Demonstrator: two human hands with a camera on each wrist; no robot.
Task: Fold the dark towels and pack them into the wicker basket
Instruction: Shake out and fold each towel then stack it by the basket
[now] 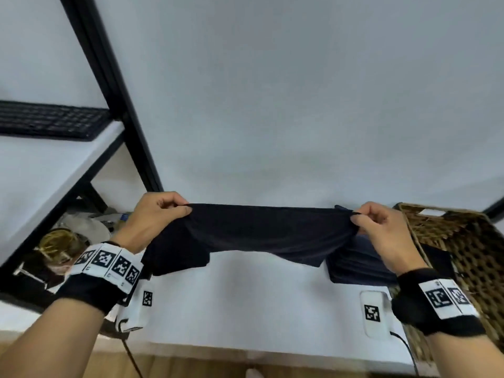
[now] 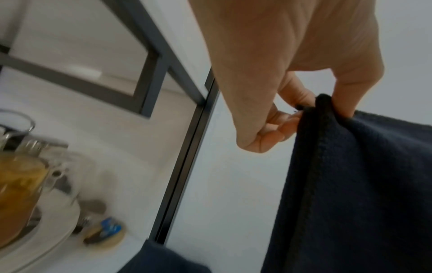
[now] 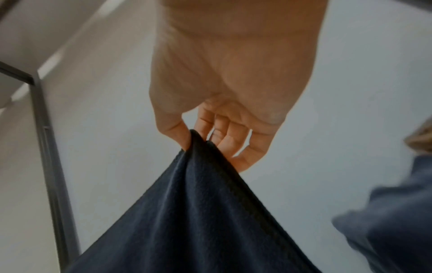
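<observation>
A dark navy towel (image 1: pixel 261 230) hangs stretched in the air above the white table (image 1: pixel 259 304). My left hand (image 1: pixel 174 207) pinches its left top corner between thumb and fingers, also shown in the left wrist view (image 2: pixel 320 103). My right hand (image 1: pixel 360 218) pinches the right top corner, seen close in the right wrist view (image 3: pixel 194 136). The towel (image 3: pixel 198 212) sags below both grips. Another dark towel (image 1: pixel 354 266) lies on the table behind my right hand. The wicker basket (image 1: pixel 463 241) stands at the right edge, with dark cloth inside it.
A black-framed shelf (image 1: pixel 109 85) rises at the left, with a black keyboard (image 1: pixel 51 121) on its white board. Below it sit a glass pot of amber liquid (image 2: pixel 18 184) and white plates (image 2: pixel 46 230). Two white tagged blocks (image 1: pixel 373 312) with cables rest near the table's front edge.
</observation>
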